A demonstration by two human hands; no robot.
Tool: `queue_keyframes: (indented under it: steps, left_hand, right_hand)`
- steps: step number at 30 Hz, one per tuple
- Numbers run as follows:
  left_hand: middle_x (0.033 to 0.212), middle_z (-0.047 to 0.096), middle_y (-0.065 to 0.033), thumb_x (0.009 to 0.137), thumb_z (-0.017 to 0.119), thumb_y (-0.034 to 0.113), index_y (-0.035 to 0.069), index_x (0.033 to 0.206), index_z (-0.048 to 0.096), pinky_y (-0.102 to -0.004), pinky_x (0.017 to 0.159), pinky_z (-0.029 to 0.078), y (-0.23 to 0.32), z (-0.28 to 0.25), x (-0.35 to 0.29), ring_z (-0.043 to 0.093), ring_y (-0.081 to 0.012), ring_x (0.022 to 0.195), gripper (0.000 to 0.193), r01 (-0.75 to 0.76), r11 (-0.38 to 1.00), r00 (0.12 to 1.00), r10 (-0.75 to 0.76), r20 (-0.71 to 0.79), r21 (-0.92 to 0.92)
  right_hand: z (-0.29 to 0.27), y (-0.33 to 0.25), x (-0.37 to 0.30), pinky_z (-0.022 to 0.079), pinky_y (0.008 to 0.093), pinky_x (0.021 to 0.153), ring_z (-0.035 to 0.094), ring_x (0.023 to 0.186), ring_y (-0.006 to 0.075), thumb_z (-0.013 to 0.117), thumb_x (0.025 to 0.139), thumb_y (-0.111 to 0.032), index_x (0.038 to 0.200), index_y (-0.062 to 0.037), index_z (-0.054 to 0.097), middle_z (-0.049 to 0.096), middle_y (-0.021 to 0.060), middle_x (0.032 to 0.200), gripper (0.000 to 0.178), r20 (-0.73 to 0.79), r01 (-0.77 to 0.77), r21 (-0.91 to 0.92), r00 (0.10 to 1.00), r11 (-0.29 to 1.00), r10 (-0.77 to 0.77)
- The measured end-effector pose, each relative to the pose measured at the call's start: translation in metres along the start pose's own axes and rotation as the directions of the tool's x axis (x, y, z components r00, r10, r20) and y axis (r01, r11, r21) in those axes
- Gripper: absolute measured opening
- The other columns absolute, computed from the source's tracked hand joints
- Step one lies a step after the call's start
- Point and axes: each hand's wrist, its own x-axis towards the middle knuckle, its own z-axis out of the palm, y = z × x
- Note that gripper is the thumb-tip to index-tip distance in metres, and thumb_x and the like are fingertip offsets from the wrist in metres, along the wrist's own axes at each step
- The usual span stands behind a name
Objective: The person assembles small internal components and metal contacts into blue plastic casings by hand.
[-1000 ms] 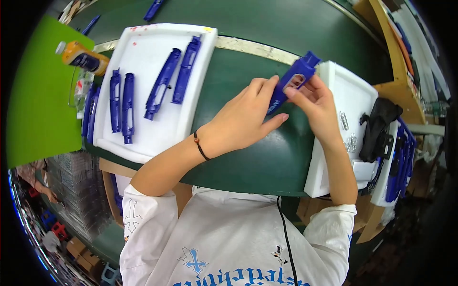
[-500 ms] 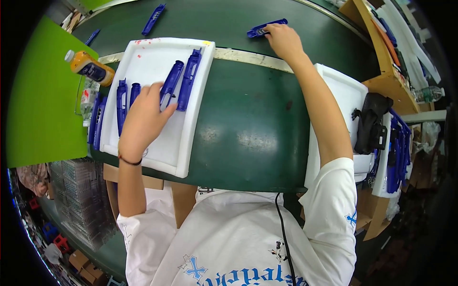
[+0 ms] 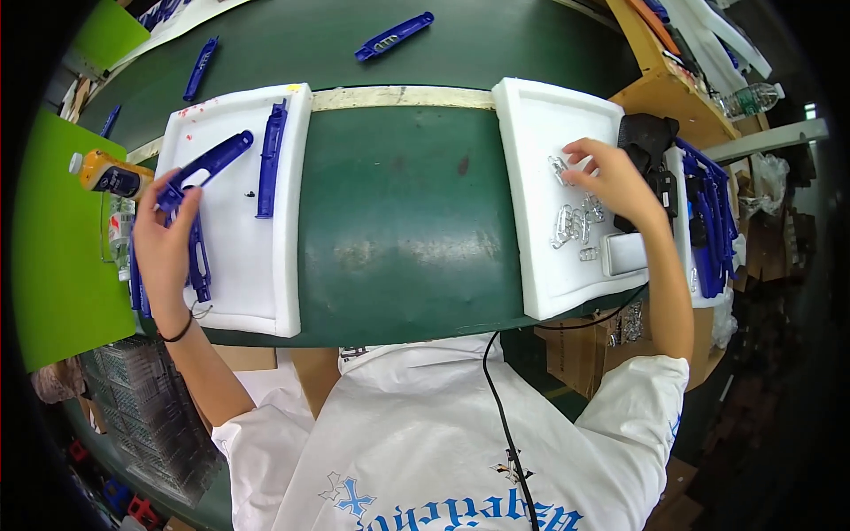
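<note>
My left hand (image 3: 166, 230) holds a long blue plastic casing (image 3: 208, 165) between thumb and fingers, tilted above the white foam tray (image 3: 290, 274) on the left. Another blue casing (image 3: 272, 159) lies along that tray's right side, and one more (image 3: 198, 261) rests below the held one, partly hidden by my hand. My right hand (image 3: 615, 180) is over the right foam tray (image 3: 522, 186), its curled fingers apart at small shiny loops (image 3: 560, 168). Several more such loops (image 3: 575, 223), clear or metallic, are scattered below it. Nothing shows in its grip.
Beyond the pale strip, blue casings (image 3: 394, 37) lie on the green surface. An orange drink bottle (image 3: 111, 175) stands left of the left tray. A white box (image 3: 624, 254) and a black pouch (image 3: 645, 142) are at the right tray, with a stack of blue parts (image 3: 708, 221) beside it.
My right hand has left the blue casing on the far surface and come back to the right tray. My left hand has raised a casing from its tray. The view has shifted right.
</note>
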Motion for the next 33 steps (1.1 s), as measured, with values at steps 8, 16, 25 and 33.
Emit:
queue_keyframes:
  steps: [8, 16, 25, 33]
  left_hand:
    - [0.136, 0.063, -0.0178, 0.112, 0.043, 0.033, 0.001, 0.139, 0.054, -0.0598, 0.114, 0.045, 0.073, 0.037, 0.019, 0.059, -0.0334, 0.13, 0.044, -0.038, 0.477, 0.974, 0.214, 0.074, -0.878]
    - [0.116, 0.066, -0.0096, 0.109, 0.042, 0.052, 0.007, 0.129, 0.059, -0.051, 0.103, 0.052, 0.107, 0.175, 0.002, 0.065, -0.028, 0.114, 0.052, 0.66, 0.159, 0.724, 0.13, 0.678, -0.735]
    - [0.111, 0.058, -0.0067, 0.108, 0.048, 0.029, 0.006, 0.135, 0.047, -0.0398, 0.089, 0.055, 0.085, 0.209, -0.034, 0.064, -0.0209, 0.098, 0.036, 0.81, 0.34, 0.53, -0.074, 0.845, -0.478]
    - [0.115, 0.06, -0.0099, 0.107, 0.045, 0.009, 0.0, 0.137, 0.044, -0.033, 0.089, 0.059, 0.081, 0.213, -0.036, 0.067, -0.0173, 0.097, 0.031, 0.599, 0.544, 0.635, 0.124, 0.762, -0.588]
  right_hand:
    - [0.004, -0.013, 0.006, 0.056, 0.0292, 0.077, 0.066, 0.082, 0.0159, 0.076, 0.09, -0.006, 0.111, -0.0035, 0.068, 0.07, 0.0069, 0.096, 0.022, -0.169, 0.073, 0.01, 0.983, 0.997, -0.071]
    - [0.028, -0.11, 0.035, 0.055, 0.0251, 0.069, 0.064, 0.074, 0.0087, 0.053, 0.107, -0.02, 0.134, -0.007, 0.063, 0.069, 0.0038, 0.086, 0.032, -0.227, 0.366, 0.73, 0.926, 0.577, -0.301]
    - [0.089, -0.118, 0.053, 0.045, 0.0245, 0.068, 0.044, 0.066, 0.0057, 0.052, 0.108, -0.028, 0.124, -0.0039, 0.062, 0.051, -0.0034, 0.085, 0.031, -0.02, 0.131, 0.932, 0.949, 0.337, -0.313]
    - [0.092, -0.121, 0.049, 0.054, 0.0262, 0.08, 0.072, 0.101, 0.0152, 0.071, 0.096, -0.005, 0.115, -0.0001, 0.065, 0.076, 0.012, 0.106, 0.021, -0.108, 0.195, 0.932, 0.954, 0.306, -0.278]
